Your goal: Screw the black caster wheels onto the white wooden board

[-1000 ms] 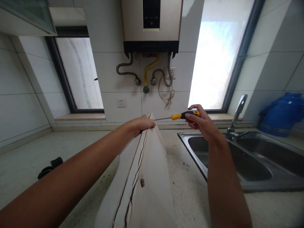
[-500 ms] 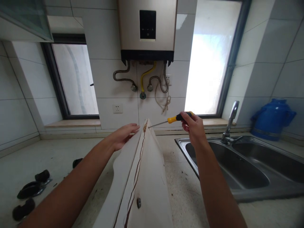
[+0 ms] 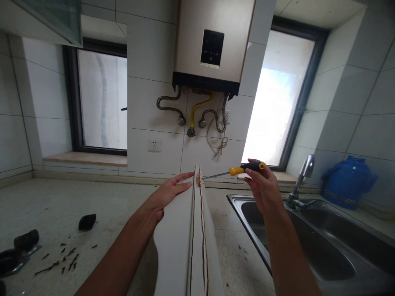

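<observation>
Head view shows you at work on the white board (image 3: 175, 238), which stands on its long side in front of you, above the surface (image 3: 117, 205). Your right hand (image 3: 261, 176) is closed around the handle of the screwdriver (image 3: 236, 170), with the thumb lying along it. Your left hand (image 3: 166, 193) is partly open, its fingers stretched toward the far end of the board, at the left side.

One second ago, this left hand covered the far end; then it opened and moved away, and now it is again close to the edge. Because of this, the chipped spot (image 3: 198, 181) is free to see, and the screwdriver points directly to it, so I judge the place of work is better open to you. The board also appears turned, with its cracked edge more toward the camera. More dark fragments (image 3: 72, 257) have come into view, near the black piece (image 3: 87, 222).

Some things remain unclear. I cannot tell whether the screwdriver tip enters the crack or only touches beside it. Your left palm is hidden, so I cannot tell if it grips or only supports. The near end of the board is cut off below, and the objects at the left border are cut too.
</observation>
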`<state>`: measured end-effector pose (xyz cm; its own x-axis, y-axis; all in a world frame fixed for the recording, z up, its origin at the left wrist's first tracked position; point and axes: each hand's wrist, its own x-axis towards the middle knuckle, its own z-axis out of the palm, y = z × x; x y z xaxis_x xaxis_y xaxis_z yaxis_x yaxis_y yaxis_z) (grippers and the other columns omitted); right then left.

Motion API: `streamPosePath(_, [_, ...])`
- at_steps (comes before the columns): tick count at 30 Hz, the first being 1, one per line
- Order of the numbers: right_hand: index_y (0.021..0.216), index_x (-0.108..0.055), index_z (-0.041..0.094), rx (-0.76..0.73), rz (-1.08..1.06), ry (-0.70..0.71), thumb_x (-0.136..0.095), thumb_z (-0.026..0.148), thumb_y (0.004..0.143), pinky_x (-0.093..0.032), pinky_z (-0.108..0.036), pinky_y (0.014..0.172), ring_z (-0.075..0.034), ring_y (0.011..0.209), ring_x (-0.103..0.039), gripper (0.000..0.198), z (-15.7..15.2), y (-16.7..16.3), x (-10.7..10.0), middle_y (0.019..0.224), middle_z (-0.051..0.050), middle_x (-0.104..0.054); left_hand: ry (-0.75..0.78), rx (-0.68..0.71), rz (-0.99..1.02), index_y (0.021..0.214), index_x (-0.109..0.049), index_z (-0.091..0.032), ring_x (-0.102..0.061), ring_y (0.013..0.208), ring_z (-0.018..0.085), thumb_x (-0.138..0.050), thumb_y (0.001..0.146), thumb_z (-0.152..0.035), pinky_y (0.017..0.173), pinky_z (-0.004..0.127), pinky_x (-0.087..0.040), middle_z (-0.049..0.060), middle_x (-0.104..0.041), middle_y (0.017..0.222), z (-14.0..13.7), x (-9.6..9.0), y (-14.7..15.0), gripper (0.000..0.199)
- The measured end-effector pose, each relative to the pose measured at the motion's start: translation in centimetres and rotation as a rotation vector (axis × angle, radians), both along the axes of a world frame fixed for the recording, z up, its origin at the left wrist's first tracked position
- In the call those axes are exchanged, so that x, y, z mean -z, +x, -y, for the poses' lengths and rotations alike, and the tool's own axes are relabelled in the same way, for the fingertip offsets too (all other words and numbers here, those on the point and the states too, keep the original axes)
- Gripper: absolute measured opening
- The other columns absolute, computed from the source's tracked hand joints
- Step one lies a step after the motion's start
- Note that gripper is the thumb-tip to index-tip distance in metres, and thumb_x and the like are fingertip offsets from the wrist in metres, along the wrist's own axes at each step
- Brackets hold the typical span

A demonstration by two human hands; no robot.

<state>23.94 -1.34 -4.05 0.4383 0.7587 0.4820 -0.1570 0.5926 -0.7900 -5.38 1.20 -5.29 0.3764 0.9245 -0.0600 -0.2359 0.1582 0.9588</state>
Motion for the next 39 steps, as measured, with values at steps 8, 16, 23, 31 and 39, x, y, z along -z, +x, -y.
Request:
streamPosePath(8, [0.101, -0.079, 0.025, 0.014, -0.039, 0.030, -0.101, 0.027, 0.054, -0.064, -0.031, 0.085, -0.016, 0.098, -0.071, 0.052, -0.4, 0.2, 0.1, 0.101, -0.001, -0.073, -0.018, 0.035, 0.038, 0.144, -0.073, -0.024, -0.075, 0.071, 0.017, -0.079, 0.088, -0.015, 0.063, 0.027, -0.062, 0.008, -0.084, 0.105, -0.1, 0.2, -0.3, 0.057])
streamPosePath(16, [0.100, -0.077, 0.024, 0.036, -0.027, 0.047, -0.098, 0.025, 0.058, -0.066, -0.036, 0.092, -0.018, 0.100, -0.072, 0.047, -0.8, 0.5, 0.3, 0.101, 0.000, -0.071, 0.020, 0.124, 0.104, 0.150, -0.067, -0.026, -0.075, 0.070, 0.018, -0.080, 0.087, -0.019, 0.058, 0.025, -0.059, 0.009, -0.084, 0.103, -1.2, 1.5, -0.5, 0.065])
streamPosePath(23, [0.098, -0.077, 0.025, 0.042, -0.002, 0.051, -0.099, 0.028, 0.060, -0.067, -0.035, 0.090, -0.017, 0.100, -0.072, 0.044, -0.7, 0.6, 0.3, 0.102, 0.000, -0.070, -0.008, 0.089, 0.075, 0.157, -0.059, -0.028, -0.072, 0.069, 0.017, -0.084, 0.086, -0.023, 0.061, 0.026, -0.058, 0.007, -0.082, 0.101, -0.5, 0.9, -0.5, 0.075])
streamPosePath(31, [0.103, -0.078, 0.028, 0.063, 0.028, 0.067, -0.104, 0.029, 0.057, -0.068, -0.032, 0.085, -0.016, 0.098, -0.073, 0.052, -0.2, 0.7, 0.1, 0.101, 0.001, -0.071, -0.033, 0.003, 0.085, 0.156, -0.054, -0.020, -0.072, 0.071, 0.020, -0.097, 0.075, -0.034, 0.061, 0.029, -0.059, 0.009, -0.080, 0.097, -1.4, 2.0, 0.3, 0.092])
streamPosePath(39, [0.105, -0.078, 0.027, 0.060, 0.103, 0.056, -0.103, 0.032, 0.060, -0.069, -0.037, 0.091, -0.018, 0.100, -0.074, 0.052, 0.6, 0.8, -0.2, 0.107, -0.001, -0.073, -0.009, -0.040, 0.066, 0.129, -0.072, -0.019, -0.072, 0.074, 0.019, -0.098, 0.070, -0.038, 0.062, 0.027, -0.056, 0.008, -0.082, 0.101, -1.0, 1.9, 0.6, 0.066])
